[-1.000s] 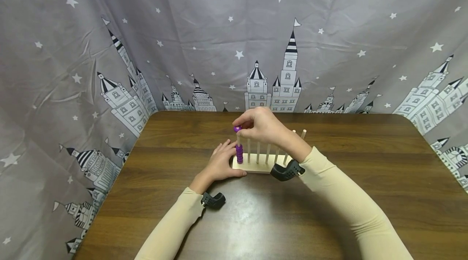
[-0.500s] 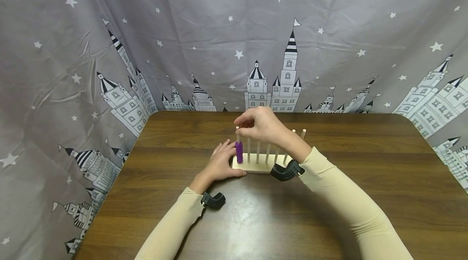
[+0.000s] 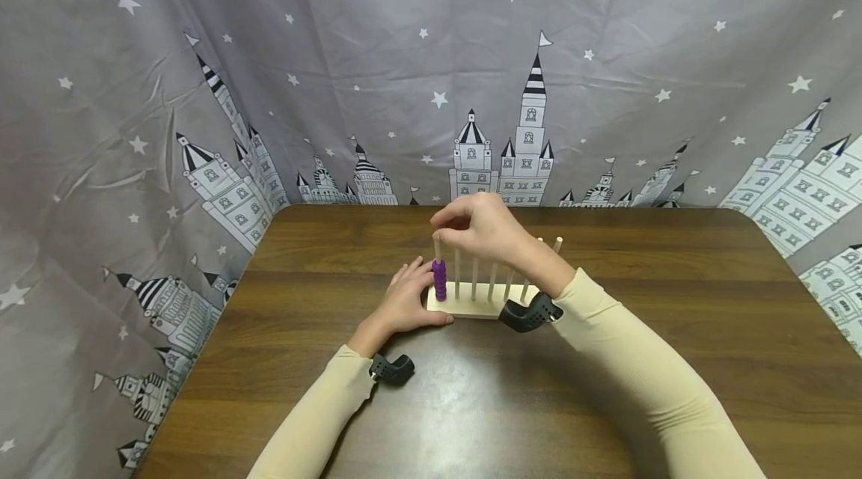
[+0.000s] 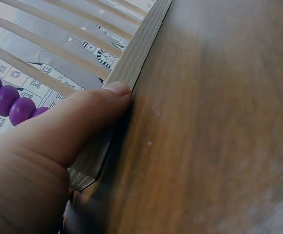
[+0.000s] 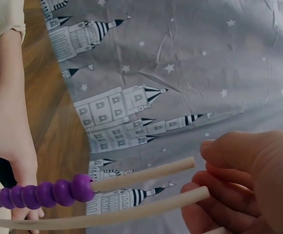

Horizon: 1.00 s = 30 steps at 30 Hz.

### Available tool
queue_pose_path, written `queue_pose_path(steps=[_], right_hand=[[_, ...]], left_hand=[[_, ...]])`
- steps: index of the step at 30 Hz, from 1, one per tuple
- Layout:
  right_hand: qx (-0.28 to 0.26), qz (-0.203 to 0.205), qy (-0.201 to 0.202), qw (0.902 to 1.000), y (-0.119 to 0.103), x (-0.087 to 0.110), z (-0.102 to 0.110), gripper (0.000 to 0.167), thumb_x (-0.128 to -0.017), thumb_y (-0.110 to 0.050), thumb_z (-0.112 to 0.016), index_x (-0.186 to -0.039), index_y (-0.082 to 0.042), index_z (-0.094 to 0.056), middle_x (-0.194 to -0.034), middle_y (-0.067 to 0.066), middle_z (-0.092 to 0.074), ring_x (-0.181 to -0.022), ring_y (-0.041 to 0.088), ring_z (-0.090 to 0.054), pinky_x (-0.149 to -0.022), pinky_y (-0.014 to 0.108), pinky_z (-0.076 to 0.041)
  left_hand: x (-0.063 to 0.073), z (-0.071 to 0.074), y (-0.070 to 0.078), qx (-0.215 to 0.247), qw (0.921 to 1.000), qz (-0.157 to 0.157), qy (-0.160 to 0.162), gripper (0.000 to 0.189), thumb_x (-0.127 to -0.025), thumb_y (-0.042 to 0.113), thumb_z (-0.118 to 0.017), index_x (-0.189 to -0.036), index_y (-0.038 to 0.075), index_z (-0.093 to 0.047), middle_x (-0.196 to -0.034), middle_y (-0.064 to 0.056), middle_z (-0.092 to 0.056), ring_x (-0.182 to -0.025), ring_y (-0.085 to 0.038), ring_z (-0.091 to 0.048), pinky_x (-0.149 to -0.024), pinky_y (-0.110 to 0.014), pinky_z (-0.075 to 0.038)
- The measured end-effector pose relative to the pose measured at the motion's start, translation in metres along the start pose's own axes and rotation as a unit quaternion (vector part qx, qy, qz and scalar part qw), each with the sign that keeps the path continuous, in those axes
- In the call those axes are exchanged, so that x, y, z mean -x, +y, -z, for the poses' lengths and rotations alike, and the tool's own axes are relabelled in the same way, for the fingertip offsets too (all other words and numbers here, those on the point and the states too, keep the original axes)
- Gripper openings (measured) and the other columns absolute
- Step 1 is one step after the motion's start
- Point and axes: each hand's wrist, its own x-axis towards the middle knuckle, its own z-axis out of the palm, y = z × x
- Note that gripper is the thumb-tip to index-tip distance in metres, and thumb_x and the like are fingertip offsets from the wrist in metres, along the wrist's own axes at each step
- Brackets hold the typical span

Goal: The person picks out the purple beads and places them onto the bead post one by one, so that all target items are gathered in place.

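A wooden peg rack with a pale base (image 3: pixel 474 309) stands on the table, several thin dowels rising from it. Round purple beads (image 3: pixel 440 281) are stacked on its leftmost dowel (image 5: pixel 146 174), whose upper part is bare in the right wrist view. My left hand (image 3: pixel 402 303) rests at the rack's left end with fingers extended; in the left wrist view its thumb (image 4: pixel 95 109) presses the front edge of the base. Above the leftmost dowel, my right hand (image 3: pixel 486 228) holds nothing, its thumb and loosely bent fingers lying close to the dowel tips.
The brown wooden table (image 3: pixel 572 404) extends around the rack. Behind it hangs a grey cloth (image 3: pixel 377 67) printed with castles and stars. Each wrist carries a black camera mount (image 3: pixel 528 314); the right one overlaps the rack's right part in the head view.
A purple bead pinched at the top of the leftmost dowel was let go and slid down onto the stack. My right hand stays near the dowel top; the left hand has not moved.
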Motion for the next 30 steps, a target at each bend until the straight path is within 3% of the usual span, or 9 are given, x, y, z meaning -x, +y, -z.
queue_pose_path(steps=[8, 14, 22, 30], right_hand=[[-0.026, -0.034, 0.035, 0.9984, 0.004, 0.012, 0.026, 0.021, -0.087, -0.012, -0.077, -0.105, -0.004, -0.079, -0.103, 0.012, -0.079, -0.084, 0.021, -0.073, -0.075, 0.027, -0.06], [-0.015, -0.072, 0.058, 0.9956, 0.018, 0.03, 0.051, 0.019, -0.088, -0.013, -0.075, -0.105, -0.005, -0.08, -0.101, 0.012, -0.08, -0.083, 0.019, -0.073, -0.071, 0.019, -0.056], [0.003, -0.124, 0.098, 0.9874, 0.05, 0.066, 0.075, 0.02, -0.092, -0.017, -0.071, -0.106, -0.005, -0.079, -0.103, 0.014, -0.079, -0.079, -0.001, -0.066, -0.069, 0.01, -0.052], [0.025, -0.159, 0.117, 0.9801, 0.077, 0.106, 0.075, 0.018, -0.092, -0.018, -0.073, -0.102, -0.006, -0.08, -0.101, 0.015, -0.079, -0.075, -0.009, -0.06, -0.066, 0.011, -0.05]], left_hand=[[0.0, -0.001, 0.001, -0.001, 1.0, 0.003, 0.0, 0.079, -0.071, 0.047, -0.085, -0.137, 0.01, -0.063, -0.161, -0.016, -0.042, -0.156, -0.042, -0.024, -0.128, -0.062, -0.014], [0.0, -0.001, 0.001, 0.0, 1.0, 0.008, -0.002, 0.078, -0.071, 0.046, -0.085, -0.137, 0.01, -0.064, -0.162, -0.016, -0.041, -0.157, -0.041, -0.023, -0.129, -0.061, -0.013], [0.002, 0.0, 0.002, -0.002, 1.0, 0.009, -0.003, 0.077, -0.071, 0.046, -0.086, -0.136, 0.01, -0.064, -0.162, -0.016, -0.041, -0.157, -0.041, -0.023, -0.129, -0.061, -0.013], [0.002, 0.0, 0.003, 0.001, 0.9999, 0.01, 0.001, 0.076, -0.07, 0.045, -0.086, -0.134, 0.01, -0.065, -0.161, -0.017, -0.042, -0.156, -0.041, -0.024, -0.128, -0.062, -0.014]])
